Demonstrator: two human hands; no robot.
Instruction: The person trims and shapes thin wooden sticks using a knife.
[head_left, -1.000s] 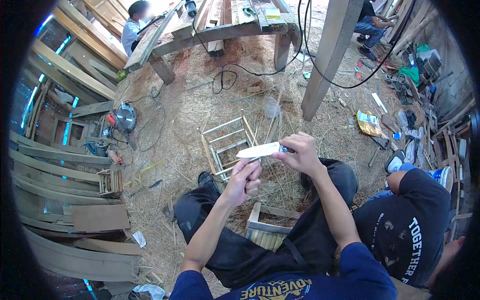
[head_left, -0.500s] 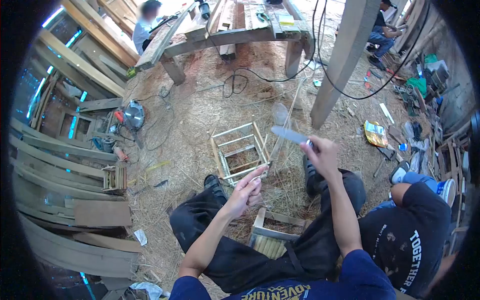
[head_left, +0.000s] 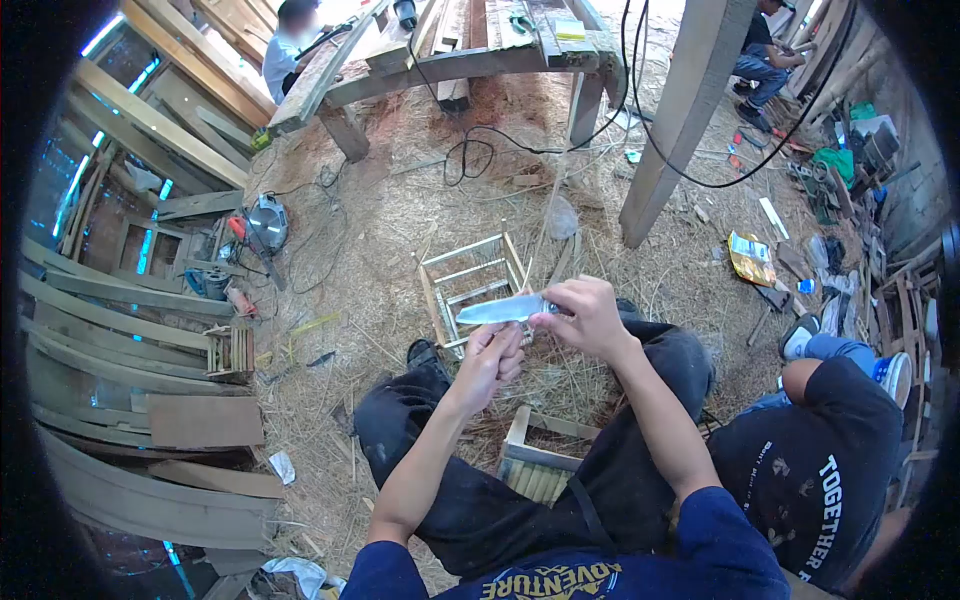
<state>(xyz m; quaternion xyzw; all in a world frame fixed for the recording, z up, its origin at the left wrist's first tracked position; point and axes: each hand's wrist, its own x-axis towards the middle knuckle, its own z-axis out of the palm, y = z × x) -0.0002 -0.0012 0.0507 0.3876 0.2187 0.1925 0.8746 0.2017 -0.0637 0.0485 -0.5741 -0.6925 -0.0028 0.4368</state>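
My right hand [head_left: 580, 318] is closed around the handle of a knife [head_left: 500, 309]. The broad, pale blade points left and lies across the top of my left hand's fingertips. My left hand [head_left: 488, 365] is closed in a pinch on a thin pale strip [head_left: 546, 222]. The strip runs up and away past the blade; its held end is hidden by the fingers and knife. Just beyond my hands, a small open frame of light wooden sticks [head_left: 480, 262] stands on the floor. Between my legs is a small wooden piece with bamboo-like slats [head_left: 538, 482].
A person in a dark shirt [head_left: 800, 480] sits close on my right. Ahead stand a wooden workbench [head_left: 450, 68] and a post [head_left: 690, 130]. A circular saw [head_left: 266, 226] lies left, amid shavings and cables. Two other people are farther back.
My right hand has brought the knife down and left, from raised to lying across my left hand's fingertips. My left hand stays pinched and has shifted slightly.
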